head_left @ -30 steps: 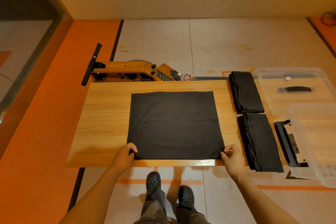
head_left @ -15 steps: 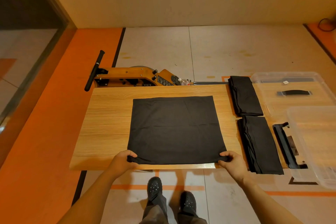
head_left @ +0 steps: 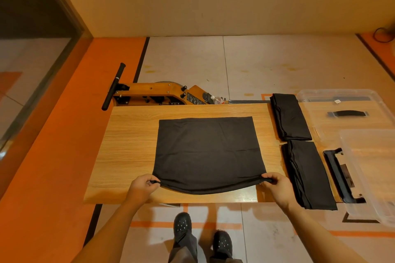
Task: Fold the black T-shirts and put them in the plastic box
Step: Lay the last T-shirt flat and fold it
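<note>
Each hand, the left hand (head_left: 142, 186) and the right hand (head_left: 277, 187), pinches a 6 o'clock corner of the black T-shirt (head_left: 208, 153) mid-table; uneven lifting would likely skew the fold; the plastic box (head_left: 372, 173) waits at 3 o'clock.

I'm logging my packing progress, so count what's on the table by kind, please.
Shirt being folded: 1
Folded shirts: 2
Clear plastic box: 1
Clear box lid: 1
Total: 5

Wooden table (head_left: 128, 145): spread black T-shirt (head_left: 207, 151) centre, two folded T-shirts (head_left: 290, 117) right, clear plastic box (head_left: 372, 168) far right
</note>
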A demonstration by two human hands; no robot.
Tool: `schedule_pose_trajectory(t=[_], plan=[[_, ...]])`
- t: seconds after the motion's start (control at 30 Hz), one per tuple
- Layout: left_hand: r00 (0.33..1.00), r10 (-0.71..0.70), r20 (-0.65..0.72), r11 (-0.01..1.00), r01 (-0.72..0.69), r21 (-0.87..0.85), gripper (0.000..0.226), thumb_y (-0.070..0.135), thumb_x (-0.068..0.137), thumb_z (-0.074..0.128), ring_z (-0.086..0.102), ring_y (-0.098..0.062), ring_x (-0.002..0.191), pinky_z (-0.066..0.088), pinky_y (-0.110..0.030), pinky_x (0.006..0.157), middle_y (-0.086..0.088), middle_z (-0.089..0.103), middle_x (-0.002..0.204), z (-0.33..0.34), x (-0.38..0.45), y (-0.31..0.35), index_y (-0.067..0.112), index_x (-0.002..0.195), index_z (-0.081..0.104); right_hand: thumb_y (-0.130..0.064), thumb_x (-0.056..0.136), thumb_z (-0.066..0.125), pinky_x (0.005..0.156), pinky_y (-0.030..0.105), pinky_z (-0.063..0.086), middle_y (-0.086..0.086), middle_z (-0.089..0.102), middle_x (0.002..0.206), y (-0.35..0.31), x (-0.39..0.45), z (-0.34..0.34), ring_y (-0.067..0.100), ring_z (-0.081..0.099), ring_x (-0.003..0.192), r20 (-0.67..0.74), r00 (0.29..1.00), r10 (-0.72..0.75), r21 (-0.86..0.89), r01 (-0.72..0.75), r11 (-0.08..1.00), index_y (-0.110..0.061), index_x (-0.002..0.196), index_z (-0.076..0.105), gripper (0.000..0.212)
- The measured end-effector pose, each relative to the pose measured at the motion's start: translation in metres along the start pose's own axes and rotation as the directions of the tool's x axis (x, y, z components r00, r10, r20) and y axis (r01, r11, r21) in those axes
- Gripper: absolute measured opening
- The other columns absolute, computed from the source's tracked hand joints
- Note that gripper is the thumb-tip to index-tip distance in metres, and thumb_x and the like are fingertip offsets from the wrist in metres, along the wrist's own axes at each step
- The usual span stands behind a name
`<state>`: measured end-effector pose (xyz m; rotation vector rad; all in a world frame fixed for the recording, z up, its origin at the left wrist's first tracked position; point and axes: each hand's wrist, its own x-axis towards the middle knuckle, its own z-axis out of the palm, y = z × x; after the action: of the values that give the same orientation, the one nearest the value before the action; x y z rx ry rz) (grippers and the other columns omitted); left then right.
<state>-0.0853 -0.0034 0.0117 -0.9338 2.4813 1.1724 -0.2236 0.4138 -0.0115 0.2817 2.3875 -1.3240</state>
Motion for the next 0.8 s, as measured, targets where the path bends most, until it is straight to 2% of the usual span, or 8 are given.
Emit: schedule_pose_trajectory(t=[0.17, 0.33, 0.43, 0.53, 0.6, 0.7, 0.8], plan=[[1.000, -0.008, -0.023, 1.000, 0.007, -0.028, 0.015, 0.004, 0.087, 0.065, 0.054, -0.011, 0.069, 0.038, -0.018, 0.058, 0.004, 0.062, 0.074, -0.015, 0.022, 0.022, 0.017, 0.088, 0.070, -0.007, 0.091, 0.066, 0.086, 0.036, 0.054, 0.004, 0.070, 0.095, -0.025, 0.032, -0.004, 0.021, 0.066, 0.092, -0.050, 0.998, -0.031, -0.017, 0.030, 0.999, -0.010, 0.102, 0.072, 0.012], [0.999, -0.001, -0.039, 0.998, -0.001, -0.057, 0.013, 0.005, 0.090, 0.062, 0.062, -0.019, 0.089, 0.046, -0.028, 0.075, -0.003, 0.068, 0.092, -0.038, 0.064, 0.045, 0.015, 0.090, 0.070, -0.012, 0.093, 0.064, 0.082, 0.042, 0.057, 0.007, 0.070, 0.087, -0.056, 0.074, -0.007, 0.021, 0.067, 0.082, -0.110, 0.990, -0.083, -0.091, 0.073, 0.993, -0.011, 0.103, 0.070, 0.012], [0.997, 0.008, -0.080, 0.998, -0.013, -0.068, 0.011, 0.007, 0.090, 0.062, 0.062, -0.019, 0.090, 0.044, -0.027, 0.077, -0.002, 0.068, 0.091, -0.045, 0.089, 0.064, 0.014, 0.091, 0.071, -0.014, 0.094, 0.064, 0.081, 0.042, 0.056, 0.005, 0.070, 0.085, -0.076, 0.096, -0.006, 0.021, 0.066, 0.081, -0.170, 0.981, -0.090, -0.085, 0.076, 0.993, -0.012, 0.092, 0.071, 0.008], [0.996, 0.026, -0.091, 0.999, -0.029, -0.034, 0.012, 0.008, 0.091, 0.062, 0.061, -0.019, 0.090, 0.045, -0.027, 0.078, -0.003, 0.068, 0.094, -0.043, 0.112, 0.080, 0.009, 0.096, 0.073, -0.012, 0.095, 0.062, 0.077, 0.036, 0.051, 0.006, 0.068, 0.083, -0.092, 0.110, -0.002, 0.024, 0.064, 0.084, -0.172, 0.982, -0.074, -0.094, 0.059, 0.994, -0.009, 0.087, 0.069, 0.011], [0.995, 0.006, -0.101, 1.000, -0.008, -0.017, 0.012, 0.009, 0.091, 0.063, 0.061, -0.020, 0.093, 0.047, -0.028, 0.079, -0.005, 0.068, 0.100, -0.040, 0.125, 0.085, 0.009, 0.096, 0.073, -0.011, 0.094, 0.062, 0.078, 0.034, 0.049, 0.006, 0.066, 0.089, -0.093, 0.117, 0.002, 0.026, 0.063, 0.089, -0.177, 0.984, -0.027, -0.120, 0.006, 0.993, -0.007, 0.096, 0.067, 0.007], [0.993, -0.042, -0.112, 0.999, 0.044, 0.023, 0.012, 0.011, 0.091, 0.062, 0.061, -0.022, 0.098, 0.045, -0.028, 0.080, -0.005, 0.068, 0.102, -0.032, 0.137, 0.084, 0.009, 0.098, 0.072, -0.011, 0.091, 0.066, 0.076, 0.029, 0.046, 0.004, 0.063, 0.094, -0.088, 0.122, 0.008, 0.021, 0.060, 0.088, -0.160, 0.987, 0.022, -0.180, -0.051, 0.982, -0.007, 0.112, 0.063, 0.022], [0.994, -0.033, -0.100, 0.999, 0.036, 0.024, 0.010, 0.009, 0.090, 0.063, 0.061, -0.023, 0.094, 0.045, -0.028, 0.077, -0.007, 0.069, 0.099, -0.025, 0.141, 0.079, 0.009, 0.094, 0.072, -0.016, 0.088, 0.072, 0.076, 0.027, 0.049, 0.004, 0.065, 0.100, -0.080, 0.123, 0.012, 0.018, 0.061, 0.091, -0.098, 0.994, 0.037, -0.221, -0.058, 0.973, -0.008, 0.118, 0.062, 0.033]])
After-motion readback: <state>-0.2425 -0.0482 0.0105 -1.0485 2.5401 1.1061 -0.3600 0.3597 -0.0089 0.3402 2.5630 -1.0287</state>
